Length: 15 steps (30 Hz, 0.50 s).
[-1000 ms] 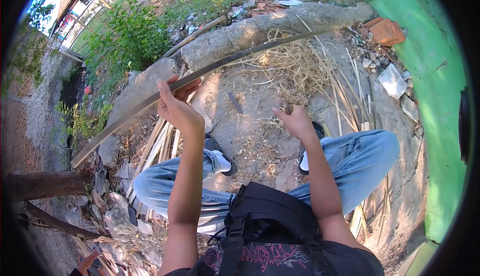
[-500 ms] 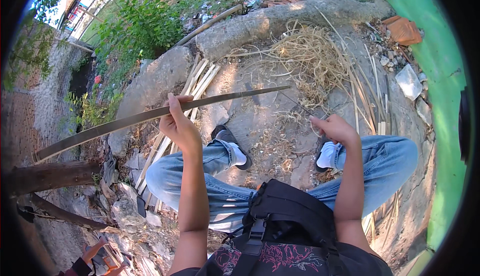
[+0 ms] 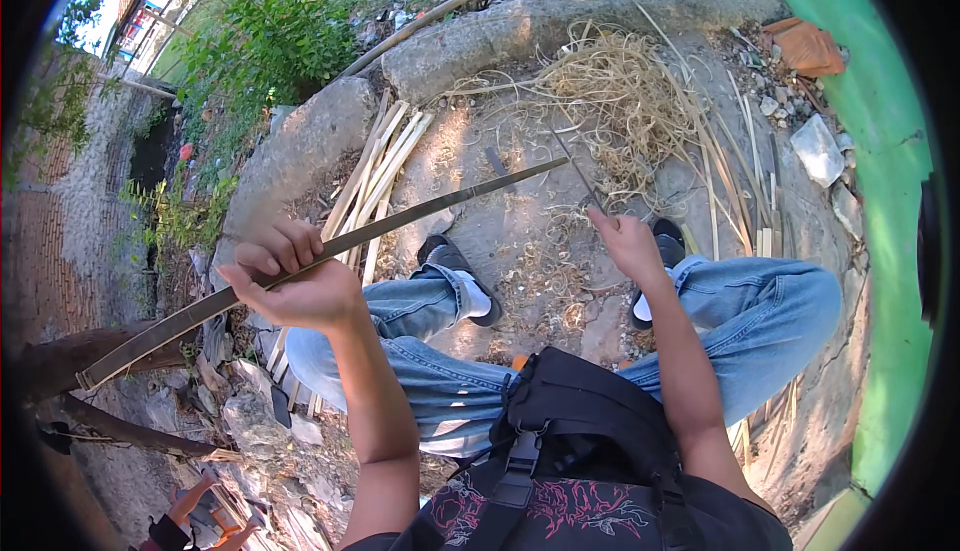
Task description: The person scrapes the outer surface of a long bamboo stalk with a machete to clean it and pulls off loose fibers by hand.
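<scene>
My left hand (image 3: 295, 276) is turned palm up, its fingers curled loosely round a long dark bamboo strip (image 3: 400, 216). The strip slants from the lower left up to a narrow tip in the middle, its lower end by a brown log. In my right hand (image 3: 632, 244) is a thin, dark-bladed knife (image 3: 580, 173), its handle hidden in the fingers. The blade points up and to the left, close to the strip's tip; whether they touch I cannot tell.
Pale split strips (image 3: 385, 166) lie beyond my left knee. A heap of curly shavings (image 3: 625, 101) sits ahead, with long slats (image 3: 725, 171) beside it. A stone kerb (image 3: 480, 46) curves behind. A green wall (image 3: 885, 211) bounds the right. Another person's arm (image 3: 190, 496) shows lower left.
My left hand has slid down and left along the strip and turned palm up. The right hand has shifted left and up, its blade tilting more upright. The strip's tip has moved slightly left.
</scene>
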{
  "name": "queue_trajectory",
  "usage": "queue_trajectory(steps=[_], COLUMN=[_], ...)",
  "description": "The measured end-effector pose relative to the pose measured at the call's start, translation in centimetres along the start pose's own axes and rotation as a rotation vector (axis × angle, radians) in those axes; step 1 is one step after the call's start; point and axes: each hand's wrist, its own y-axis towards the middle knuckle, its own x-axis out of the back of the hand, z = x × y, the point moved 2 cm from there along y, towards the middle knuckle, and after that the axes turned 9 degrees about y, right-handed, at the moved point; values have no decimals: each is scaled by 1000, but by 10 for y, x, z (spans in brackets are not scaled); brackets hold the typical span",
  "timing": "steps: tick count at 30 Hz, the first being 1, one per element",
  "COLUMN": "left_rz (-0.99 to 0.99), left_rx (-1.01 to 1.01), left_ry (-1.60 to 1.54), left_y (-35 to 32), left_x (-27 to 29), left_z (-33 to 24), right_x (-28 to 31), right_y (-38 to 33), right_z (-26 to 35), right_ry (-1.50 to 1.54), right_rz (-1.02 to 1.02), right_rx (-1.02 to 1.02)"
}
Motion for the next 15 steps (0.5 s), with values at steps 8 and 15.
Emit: queue_trajectory(steps=[8,15], left_rz=[-34,-120], left_rx=[31,18], left_ry=[-12,121], left_y=[-15,-4], left_x=[-9,4], left_z=[-1,1], right_x=[-54,-15], right_y=[-2,-40], right_z=[30,17], right_ry=[-89,-400], right_rz=[-78,144], right_rx=[259,-75])
